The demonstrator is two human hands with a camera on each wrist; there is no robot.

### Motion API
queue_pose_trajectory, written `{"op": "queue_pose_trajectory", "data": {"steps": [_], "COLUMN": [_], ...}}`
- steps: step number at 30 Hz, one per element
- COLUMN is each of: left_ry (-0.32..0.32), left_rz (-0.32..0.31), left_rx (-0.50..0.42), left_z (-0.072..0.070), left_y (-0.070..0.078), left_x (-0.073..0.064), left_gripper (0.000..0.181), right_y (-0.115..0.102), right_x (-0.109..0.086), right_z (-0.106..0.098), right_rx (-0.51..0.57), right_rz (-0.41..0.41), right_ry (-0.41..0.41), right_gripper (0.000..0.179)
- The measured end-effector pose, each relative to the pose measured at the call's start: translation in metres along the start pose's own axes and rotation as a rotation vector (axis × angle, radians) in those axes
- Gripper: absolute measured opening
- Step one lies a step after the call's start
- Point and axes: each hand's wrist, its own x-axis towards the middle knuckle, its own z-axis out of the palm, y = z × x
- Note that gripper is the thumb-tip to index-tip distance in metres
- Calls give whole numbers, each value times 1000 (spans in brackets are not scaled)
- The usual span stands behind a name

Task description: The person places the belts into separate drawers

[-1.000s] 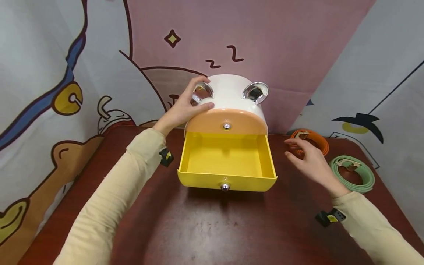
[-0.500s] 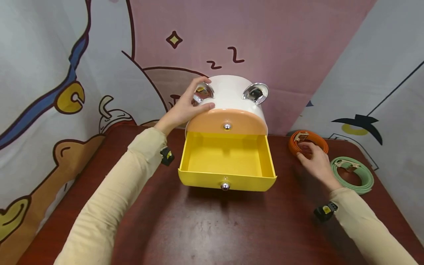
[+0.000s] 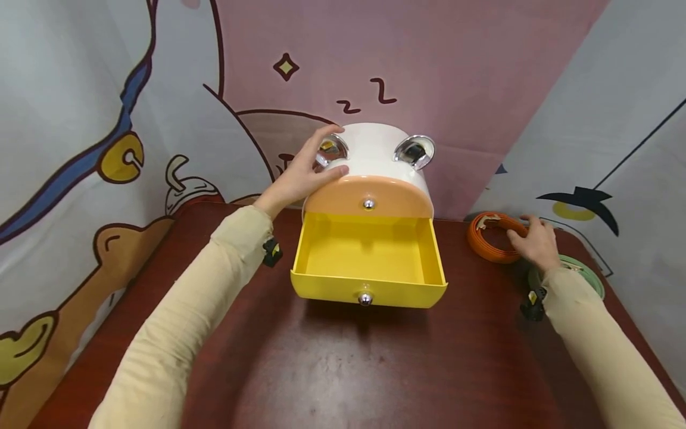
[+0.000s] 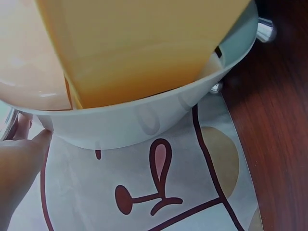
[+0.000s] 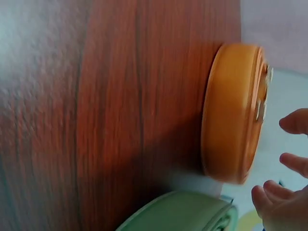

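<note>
A white desktop drawer box (image 3: 375, 143) with chrome, eye-like discs stands at the back of the table. Its orange upper drawer (image 3: 343, 196) is in, while the yellow lower drawer (image 3: 370, 292) is pulled out and has nothing in it. My left hand (image 3: 300, 179) grips the box's upper left around one chrome disc (image 3: 332, 150), thumb in front. To the right lies a coiled orange belt (image 3: 482, 247) with a pale buckle. My right hand (image 3: 538, 243) hovers at that coil's right side, fingers spread and holding nothing; in the right wrist view they show apart from the orange belt.
A coiled green belt (image 3: 589, 275) lies at the table's right, partly hidden behind my right wrist. A printed cartoon cloth (image 3: 429, 65) hangs right behind the table (image 3: 343, 369). Each wrist wears a small dark camera.
My right hand has moved right, from left of the orange belt across it to its far right side, with the wrist now over the green belt. The left hand keeps its hold.
</note>
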Motion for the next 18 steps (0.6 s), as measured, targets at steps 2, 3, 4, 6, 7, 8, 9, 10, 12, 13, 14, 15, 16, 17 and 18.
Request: {"op": "queue_pose_trajectory", "data": {"steps": [2,3,4,6,7,8,9,10,12,13,14,15,16,17,18], "left_ry": [0,0,0,0,-1,-3,-4,-4,-4,-5,-6,-8,-8,-8,-7], "left_rz": [-10,-15,-17,-17,-19,-18,-18,-17,-17,-16,-14,-13,-10,-10,-8], "left_rx": [18,21,22,13,9,4,-1,-7,-16,-20,-23,-24,-26,-24,-22], "left_z": [0,0,0,1,1,1,1,1,1,1,1,1,1,1,1], "left_y": [0,0,0,0,0,0,0,0,0,-1,-1,-1,-1,-1,-1], "left_x": [-1,-2,-2,-3,-3,-3,-3,-3,-4,-3,-4,-3,-4,-4,-4], "left_gripper": [68,69,69,69,69,69,69,69,68,68,68,68,68,68,67], "right_y": [5,8,10,14,16,18,19,20,20,20,19,19,18,18,17], "right_x": [2,3,3,3,3,2,1,1,0,-1,-2,-2,-3,-3,-3], "right_z": [-1,-1,0,2,4,5,7,8,11,13,14,15,16,17,18], "right_rx": [-1,-1,-2,-10,-19,-32,-45,-57,-77,-82,-82,-79,-75,-73,-70], "right_rz": [23,32,37,41,40,35,30,23,6,1,-4,-6,-10,-14,-19], "right_ry": [-17,-27,-36,-50,-54,-56,-54,-51,-40,-34,-30,-28,-29,-31,-32], "right_gripper": [64,65,66,68,69,69,70,70,70,69,68,67,67,66,65]}}
